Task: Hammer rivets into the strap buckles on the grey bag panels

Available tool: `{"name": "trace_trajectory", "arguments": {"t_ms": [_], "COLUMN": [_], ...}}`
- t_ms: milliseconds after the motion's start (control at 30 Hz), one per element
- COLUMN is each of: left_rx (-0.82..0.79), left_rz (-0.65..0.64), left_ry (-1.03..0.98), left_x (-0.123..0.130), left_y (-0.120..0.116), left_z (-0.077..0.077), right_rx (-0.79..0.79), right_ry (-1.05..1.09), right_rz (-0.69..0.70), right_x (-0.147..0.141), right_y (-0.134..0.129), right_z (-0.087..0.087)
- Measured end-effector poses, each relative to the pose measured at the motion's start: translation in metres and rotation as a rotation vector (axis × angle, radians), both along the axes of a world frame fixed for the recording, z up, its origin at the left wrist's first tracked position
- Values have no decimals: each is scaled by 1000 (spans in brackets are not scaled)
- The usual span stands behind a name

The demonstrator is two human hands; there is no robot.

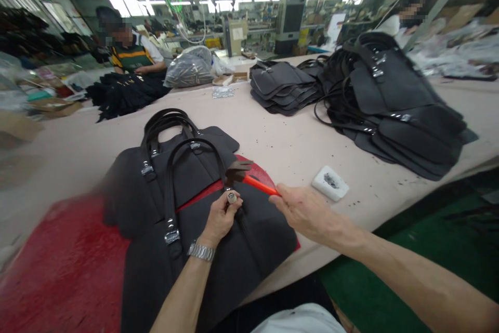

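My right hand (298,211) is closed on the orange handle of a hammer (259,184), whose dark head is above and just right of my left hand. With its fingers pinched, my left hand (222,218) holds a small punch tool (232,197) upright over the strap base of a black bag panel (156,265). That panel has a looped black handle with silver fittings. Behind it lies another black panel (175,167) with handles. Red sheet (74,265) shows under and beside the panels.
A white block (330,183) with dark bits lies right of the hammer. Stacked black bag pieces (409,99) and flatter panels (284,83) are at the back right. Across the table (280,135), a person (132,52) handles dark pieces near a plastic-wrapped bundle (189,66).
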State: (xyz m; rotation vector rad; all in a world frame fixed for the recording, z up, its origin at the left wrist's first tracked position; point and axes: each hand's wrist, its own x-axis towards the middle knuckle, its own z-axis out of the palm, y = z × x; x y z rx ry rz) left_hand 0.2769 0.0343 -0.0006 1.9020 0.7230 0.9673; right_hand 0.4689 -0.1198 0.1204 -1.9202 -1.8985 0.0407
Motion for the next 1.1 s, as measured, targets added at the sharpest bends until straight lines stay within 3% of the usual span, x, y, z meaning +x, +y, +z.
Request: {"name": "trace_trajectory", "arguments": {"t_ms": [100, 167, 233, 300, 367, 467, 533, 600, 700, 767, 933, 1100], "left_rx": [14, 3, -4, 3, 19, 17, 6, -3, 16, 37, 25, -24], "left_rz": [-16, -34, -41, -41, -45, -65, -71, -76, -84, -94, -100, -90], "left_ry": [-15, -34, -39, -27, -12, -14, -25, -24, 6, 19, -3, -10], "left_x": [1, 1, 0, 0, 0, -1, -1, -1, -1, -1, -2, -2], "left_y": [0, 1, 1, 1, 1, 1, 2, 2, 2, 2, 1, -4], "left_z": [0, -1, -2, -2, -2, -2, -3, -4, -5, -4, -1, 1], "right_rx": [296, 415, 303, 59, -36, 254, 465, 412, -34, -194, -267, -287], "right_ry": [184, 260, 161, 2, -39, 151, 281, 245, 15, -26, 200, 142], "right_rz": [-94, -122, -80, -19, -14, -103, -187, -166, -35, -66, -310, -511], "right_x": [-7, -13, -15, -12, -9, -11, -17, -20, -11, 4, 54, 81], "right_y": [-3, -3, -3, -2, -2, -3, -4, -6, -10, -11, -8, -1], "right_z": [20, 17, 4, -5, 2, 29, 36, 23, -14, -32, -57, -90]}}
